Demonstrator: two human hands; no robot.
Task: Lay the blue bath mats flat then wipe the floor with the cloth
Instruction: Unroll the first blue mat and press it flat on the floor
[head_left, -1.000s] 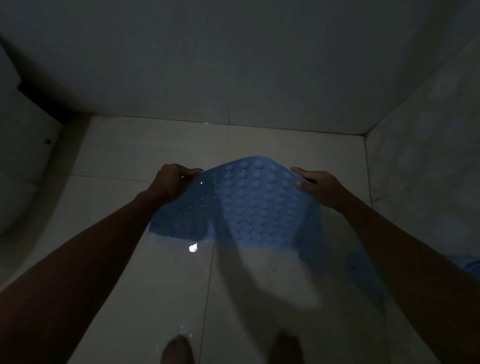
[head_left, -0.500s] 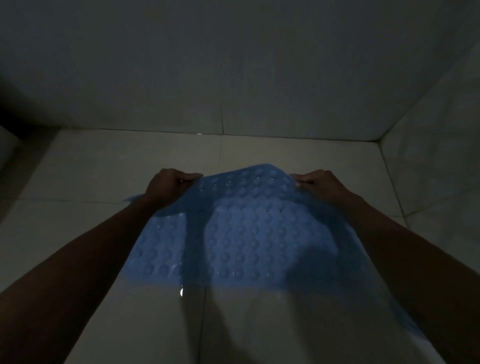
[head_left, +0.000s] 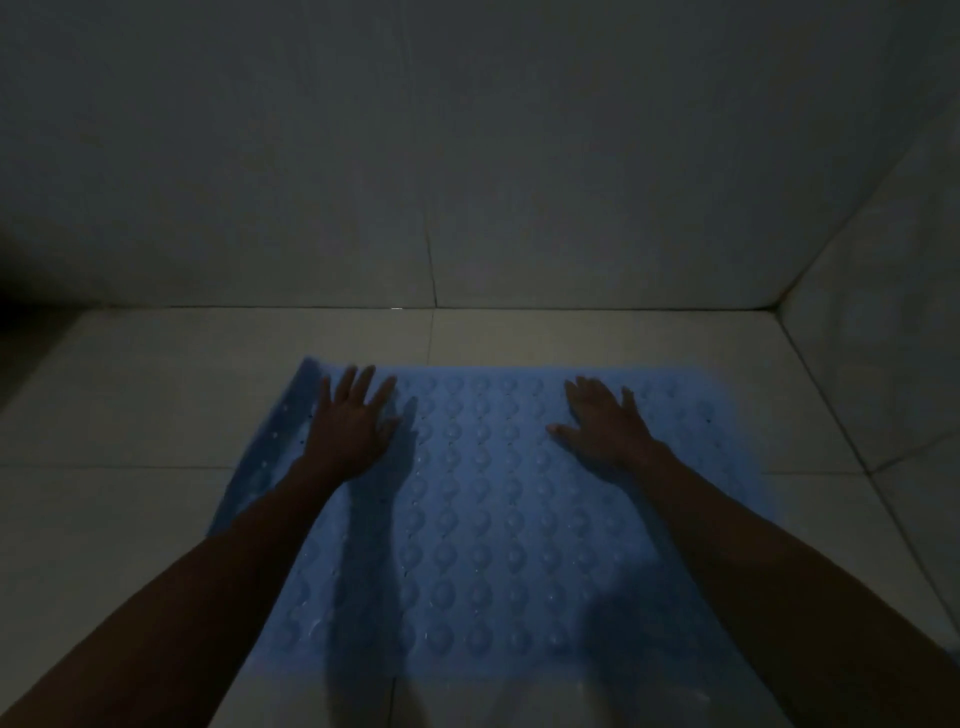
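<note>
We have let go of the mat, now spread across the frame's middle, both our left hand and right hand open, pressing it flat onto the floor.

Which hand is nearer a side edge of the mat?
The left hand: it presses close to the blue mat's left edge; the right hand lies further in.

Single head-worn wide-angle view, close above, facing forward and down over the floor toward the wall corner; dim.
</note>
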